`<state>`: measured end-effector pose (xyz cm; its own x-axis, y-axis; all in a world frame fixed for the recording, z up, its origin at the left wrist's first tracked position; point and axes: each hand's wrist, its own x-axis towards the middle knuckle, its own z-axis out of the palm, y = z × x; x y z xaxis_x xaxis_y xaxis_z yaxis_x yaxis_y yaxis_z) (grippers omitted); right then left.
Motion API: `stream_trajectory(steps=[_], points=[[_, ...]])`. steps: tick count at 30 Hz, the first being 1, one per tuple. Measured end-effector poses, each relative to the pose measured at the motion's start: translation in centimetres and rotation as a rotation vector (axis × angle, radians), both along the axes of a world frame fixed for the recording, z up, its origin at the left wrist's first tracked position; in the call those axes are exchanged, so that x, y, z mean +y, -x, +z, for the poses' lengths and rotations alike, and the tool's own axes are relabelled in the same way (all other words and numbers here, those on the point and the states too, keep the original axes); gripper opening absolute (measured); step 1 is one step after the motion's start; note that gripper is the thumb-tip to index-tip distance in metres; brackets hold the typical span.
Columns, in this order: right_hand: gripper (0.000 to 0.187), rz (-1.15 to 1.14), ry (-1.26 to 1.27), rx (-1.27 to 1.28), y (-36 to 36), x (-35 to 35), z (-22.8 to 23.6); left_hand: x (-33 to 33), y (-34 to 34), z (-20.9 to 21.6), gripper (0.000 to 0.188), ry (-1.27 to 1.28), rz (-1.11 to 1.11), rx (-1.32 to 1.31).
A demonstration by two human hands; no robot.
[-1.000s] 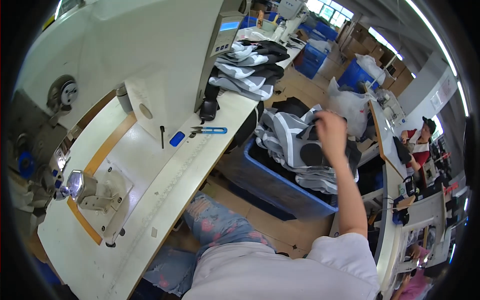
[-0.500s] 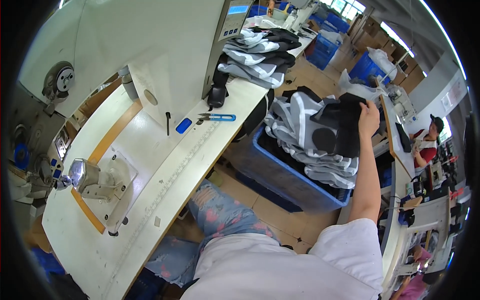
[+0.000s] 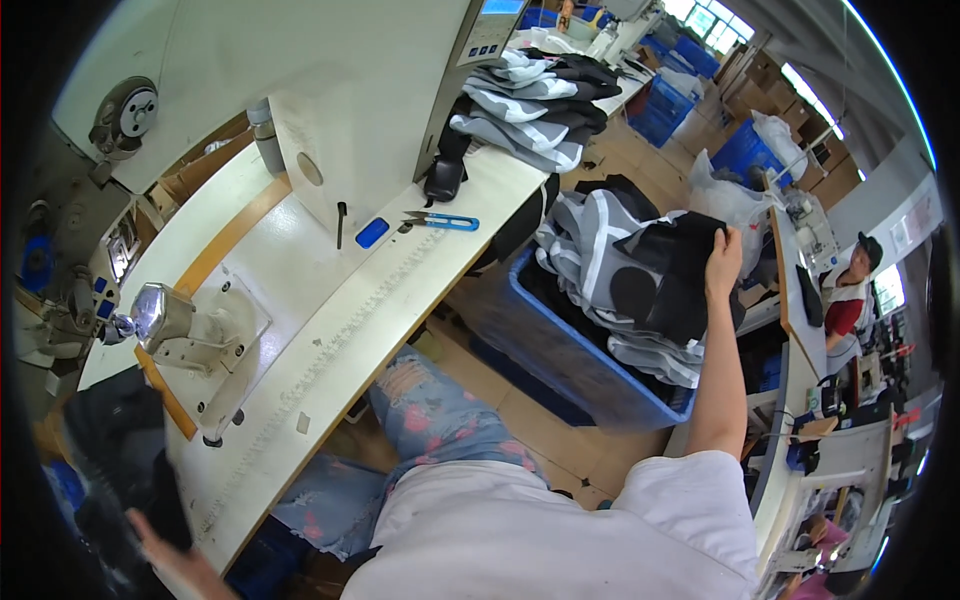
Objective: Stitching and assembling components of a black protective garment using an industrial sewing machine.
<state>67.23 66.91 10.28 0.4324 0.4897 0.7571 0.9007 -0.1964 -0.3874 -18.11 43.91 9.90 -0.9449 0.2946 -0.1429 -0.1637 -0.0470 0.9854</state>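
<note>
Right hand, right of centre in the frame, pinches the outer edge of a black fabric panel, thumb and fingers closed near its upper corner. Left hand, in the lower left corner, grips a black fabric piece that is blurred; the thumb shows against the cloth, while the other fingers cannot be made out.

Below and to the left of the right hand, the panel lies on top of a pile of grey-and-white fabric pieces, well apart from the left hand, whose own piece rises above it over the tabletop's lower left end. Such an edge hold probably keeps the limp panel spread, its round black patch facing up. The pile fills a blue plastic crate, likely stood beside the table for easy reach.

Further out, the white tabletop slants across the left half, bearing blue-handled thread snips, presumably left there to be handy, and an industrial sewing machine at upper left. A folded garment-piece stack sits at upper centre; a co-worker is toward the right edge.
</note>
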Motion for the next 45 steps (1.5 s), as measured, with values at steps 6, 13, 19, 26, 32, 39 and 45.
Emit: stream_trajectory(steps=[6,13,19,26,32,39,45], points=[[0.017,0.079,-0.313,0.003,3.4,-3.3,-0.6,0.7,-5.0,-2.7,0.051,0.364,-0.478,-0.114],[0.018,0.301,-0.145,-0.266,7.3,-6.6,-3.3,5.0,-13.5,-3.5,0.063,0.584,-0.639,0.133],[0.019,0.281,-0.019,-0.406,7.7,-7.3,-3.6,5.5,-17.2,-0.2,0.045,0.579,-1.457,-0.022],[0.019,0.505,-0.093,-0.536,13.1,-10.7,-2.7,16.3,-41.4,-3.9,0.069,-0.363,-1.876,0.721],[0.039,0.812,0.039,-0.566,14.1,-12.0,-3.2,21.2,-53.3,-6.5,0.059,-0.485,-1.771,0.981],[0.074,0.615,0.72,-0.033,10.7,-13.1,-1.5,21.8,-52.6,-10.0,0.02,-0.471,-1.729,0.757],[0.014,-0.045,0.216,0.404,-0.3,-11.8,-1.4,20.0,-47.5,-11.0,0.022,-0.472,-1.606,0.631]])
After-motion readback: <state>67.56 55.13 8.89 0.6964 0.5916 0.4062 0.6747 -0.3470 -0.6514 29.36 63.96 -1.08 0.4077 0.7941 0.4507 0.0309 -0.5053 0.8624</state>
